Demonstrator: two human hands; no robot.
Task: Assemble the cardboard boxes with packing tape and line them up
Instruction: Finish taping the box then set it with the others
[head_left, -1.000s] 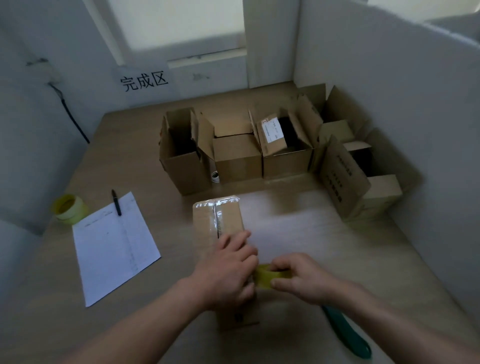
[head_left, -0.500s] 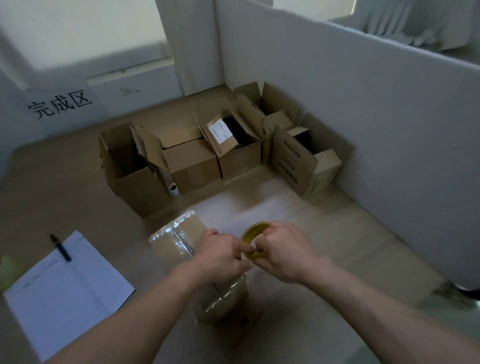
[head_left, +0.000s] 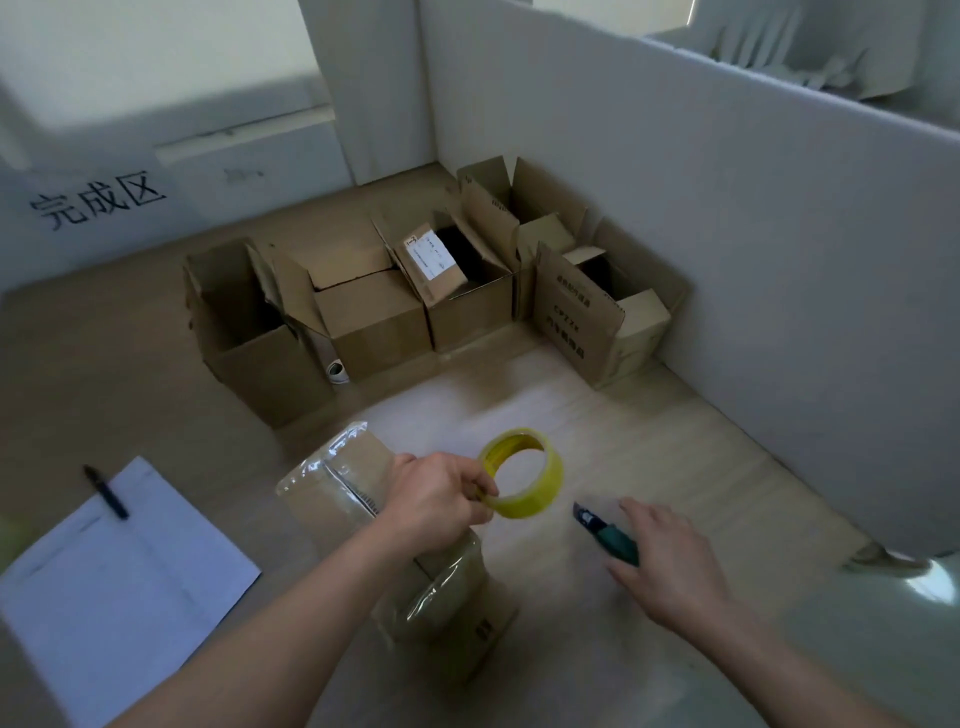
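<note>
A cardboard box (head_left: 343, 486) lies bottom-up in front of me, clear tape shining across its seam. My left hand (head_left: 436, 499) rests over it and pinches the rim of a yellow tape roll (head_left: 524, 473), held up just to the right. My right hand (head_left: 670, 561) lies over the handle of a green utility knife (head_left: 602, 530) on the table; its fingers look loosely spread, the grip is unclear. Several open boxes (head_left: 374, 317) stand in a row at the back, with one more (head_left: 597, 312) at the right by the partition.
A white paper sheet (head_left: 119, 587) with a black pen (head_left: 106, 491) lies at the left. A white partition wall (head_left: 727, 260) closes the right side. A small white object (head_left: 337, 371) sits between two back boxes. A sign with characters hangs on the back wall (head_left: 98, 200).
My view swung to the right. The tape roll passed to my left hand alone and rose clear of the box. My right hand let go and dropped onto the green knife.
</note>
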